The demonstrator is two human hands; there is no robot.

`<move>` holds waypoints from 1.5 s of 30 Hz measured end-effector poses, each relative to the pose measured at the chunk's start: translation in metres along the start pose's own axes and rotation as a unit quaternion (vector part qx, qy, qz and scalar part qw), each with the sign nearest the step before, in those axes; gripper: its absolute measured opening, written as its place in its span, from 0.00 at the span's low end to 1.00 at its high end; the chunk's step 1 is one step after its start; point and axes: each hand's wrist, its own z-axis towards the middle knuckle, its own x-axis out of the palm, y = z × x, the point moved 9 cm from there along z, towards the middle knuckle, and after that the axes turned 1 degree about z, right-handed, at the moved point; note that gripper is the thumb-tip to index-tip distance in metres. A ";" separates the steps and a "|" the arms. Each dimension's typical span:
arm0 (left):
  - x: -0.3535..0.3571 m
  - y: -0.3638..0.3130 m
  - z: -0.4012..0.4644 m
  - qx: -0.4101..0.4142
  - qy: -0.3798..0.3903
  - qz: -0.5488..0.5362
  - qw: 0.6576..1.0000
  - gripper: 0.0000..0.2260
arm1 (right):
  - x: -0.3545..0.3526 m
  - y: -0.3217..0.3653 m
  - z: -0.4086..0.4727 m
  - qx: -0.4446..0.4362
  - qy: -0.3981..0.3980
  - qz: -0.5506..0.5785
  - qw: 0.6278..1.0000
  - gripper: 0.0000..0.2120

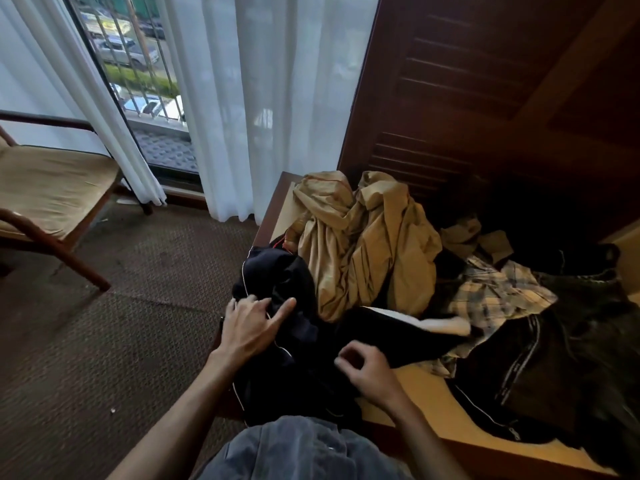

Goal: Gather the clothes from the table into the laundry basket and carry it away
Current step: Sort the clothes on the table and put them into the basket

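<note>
Clothes: a tan garment (pixel 363 244), plaid shirt (pixel 498 292) and dark navy garment (pixel 277 306) lie heaped on the table (pixel 426 403). No laundry basket is visible. Step, as judged: gathering the first piece; next, a firm grasp and lift. Left hand (pixel 249 327), at 9 o'clock of the pile, rests on the navy garment with fingers spread; right hand (pixel 367 372), at 6 o'clock, hovers with fingers curled, holding nothing.

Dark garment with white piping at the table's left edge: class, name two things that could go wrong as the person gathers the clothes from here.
1. The dark garment hangs over the table edge; the left hand rests on it with straight fingers, so it might slide to the carpet.
2. The tan cloth and plaid shirt overlap, so lifting one may drag the other off.
</note>
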 end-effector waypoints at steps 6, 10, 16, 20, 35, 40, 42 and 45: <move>0.029 0.037 0.000 -0.068 0.120 -0.045 0.989 0.43 | -0.083 -0.055 -0.001 0.133 -0.175 -0.024 0.975 0.36; 0.054 0.013 -0.018 -0.049 0.147 -0.109 0.982 0.36 | -0.011 -0.049 -0.004 0.132 -0.003 0.182 0.974 0.37; 0.093 -0.041 -0.071 -0.190 0.287 -0.507 0.791 0.22 | 0.053 0.004 -0.021 0.074 0.020 0.262 0.962 0.49; 0.083 -0.079 -0.086 -0.210 0.349 -0.593 0.695 0.23 | 0.006 0.010 -0.029 0.054 -0.060 0.206 0.975 0.53; 0.044 -0.171 -0.075 0.032 0.430 -0.492 0.756 0.17 | -0.201 0.007 -0.059 0.052 -0.317 -0.277 0.906 0.30; 0.030 -0.142 0.007 0.059 0.196 -0.245 0.948 0.14 | -0.064 -0.051 -0.024 0.132 -0.067 -0.296 0.944 0.43; 0.037 -0.144 0.031 0.091 0.157 -0.057 0.982 0.27 | -0.029 -0.069 -0.024 0.166 -0.013 -0.258 0.952 0.50; 0.064 -0.136 0.053 0.096 0.173 0.074 0.977 0.41 | -0.034 -0.068 -0.021 0.181 -0.055 -0.190 0.963 0.53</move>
